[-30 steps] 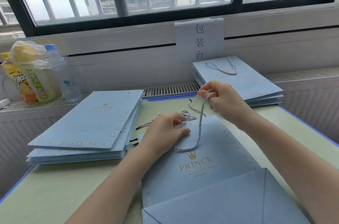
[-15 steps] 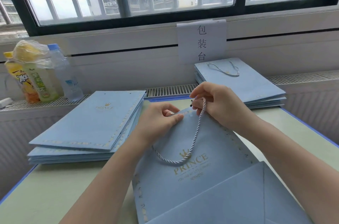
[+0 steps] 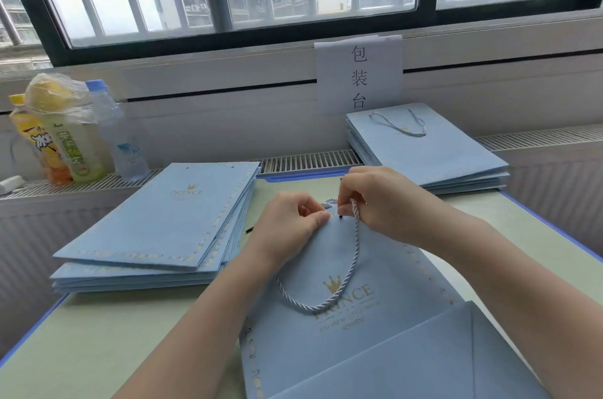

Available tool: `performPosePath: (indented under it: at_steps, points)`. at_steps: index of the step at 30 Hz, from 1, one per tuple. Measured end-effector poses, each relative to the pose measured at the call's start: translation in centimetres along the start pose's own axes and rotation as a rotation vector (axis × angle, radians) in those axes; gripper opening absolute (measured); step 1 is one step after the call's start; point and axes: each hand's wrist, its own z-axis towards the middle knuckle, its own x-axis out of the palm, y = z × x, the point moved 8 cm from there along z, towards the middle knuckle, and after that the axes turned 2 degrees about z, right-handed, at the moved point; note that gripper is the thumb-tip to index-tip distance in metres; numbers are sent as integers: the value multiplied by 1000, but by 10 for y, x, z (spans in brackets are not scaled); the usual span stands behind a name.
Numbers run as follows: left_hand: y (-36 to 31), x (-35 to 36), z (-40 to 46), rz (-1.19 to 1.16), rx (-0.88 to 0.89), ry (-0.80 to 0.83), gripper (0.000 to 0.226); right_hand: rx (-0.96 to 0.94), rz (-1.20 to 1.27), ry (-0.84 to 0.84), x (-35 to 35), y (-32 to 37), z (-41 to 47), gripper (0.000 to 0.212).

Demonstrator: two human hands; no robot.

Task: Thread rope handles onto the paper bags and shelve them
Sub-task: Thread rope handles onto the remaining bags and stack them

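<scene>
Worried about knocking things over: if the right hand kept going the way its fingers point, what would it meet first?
Its fingers point left, so the right hand would probably meet the left hand first, almost touching already at the bag's top edge.

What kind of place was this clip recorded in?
Probably a small packing station by a window: a paper sign reading "包装台", stacks of flat blue bags, and a finished stack with rope handles.

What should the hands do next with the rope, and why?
Probably poke the rope's black tip into the hole at the top of the bag. The right hand pinches the rope just behind that tip, the left hand holds the bag's top edge beside it, and the rest already hangs as a loop.
</scene>
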Motion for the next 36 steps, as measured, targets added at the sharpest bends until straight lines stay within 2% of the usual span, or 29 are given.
performPosePath:
  at_steps: [6, 10, 15, 17, 20, 25, 28, 31, 36]
  points:
    - [-1, 5, -1, 5, 11, 1, 18, 22, -64, 117, 0, 3, -3, 19]
    - [-2, 8, -3, 43, 30, -3, 16, 29, -131, 196, 6, 7, -4, 15]
    - [-2, 7, -3, 10, 28, -24, 8, 69, -140, 215, 9, 5, -6, 19]
    - [-2, 5, -3, -8, 18, -34, 10, 71, -89, 196, 8, 3, -5, 9]
    - [-3, 1, -2, -40, -19, -35, 18, 96, 65, 147, 5, 0, -3, 15]
    - [-6, 4, -3, -19, -59, 142, 31, 65, 202, 116, 3, 4, -3, 12]
    - [-1, 3, -4, -73, -112, 181, 35, 124, 153, 148, 6, 0, -6, 25]
    - [-2, 6, -7, -65, -139, 242, 30, 138, 226, 148, 7, 2, -5, 24]
    - [-2, 8, -12, -107, -204, 305, 34, 114, 138, 214, 19, 6, -4, 25]
